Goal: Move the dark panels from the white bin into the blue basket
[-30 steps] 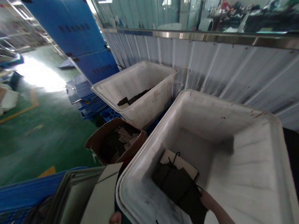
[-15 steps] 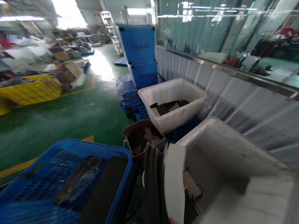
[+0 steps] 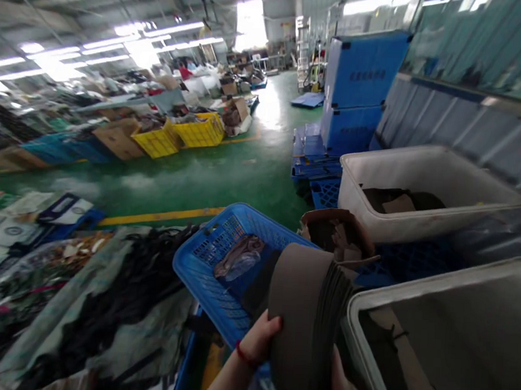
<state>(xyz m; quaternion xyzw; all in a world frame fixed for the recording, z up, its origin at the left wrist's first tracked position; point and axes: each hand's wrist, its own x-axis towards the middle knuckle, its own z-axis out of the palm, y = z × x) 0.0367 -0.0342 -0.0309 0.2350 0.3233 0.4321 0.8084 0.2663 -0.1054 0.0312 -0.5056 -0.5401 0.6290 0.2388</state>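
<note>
both hands hold a stack of grey sheets [image 3: 306, 314]: left hand [image 3: 257, 337] grip at nine o'clock, right hand [image 3: 342, 385] at five, beside a blue crate [image 3: 213, 268].

The hands [image 3: 295, 360] are hemmed in closely: a blue crate [image 3: 222, 263] lies just left of them, a white tub [image 3: 412, 290] presses in at right, and a brown cardboard box [image 3: 337, 234] stands ahead. Beyond the crate, the green floor [image 3: 209, 180] lies open.
</note>
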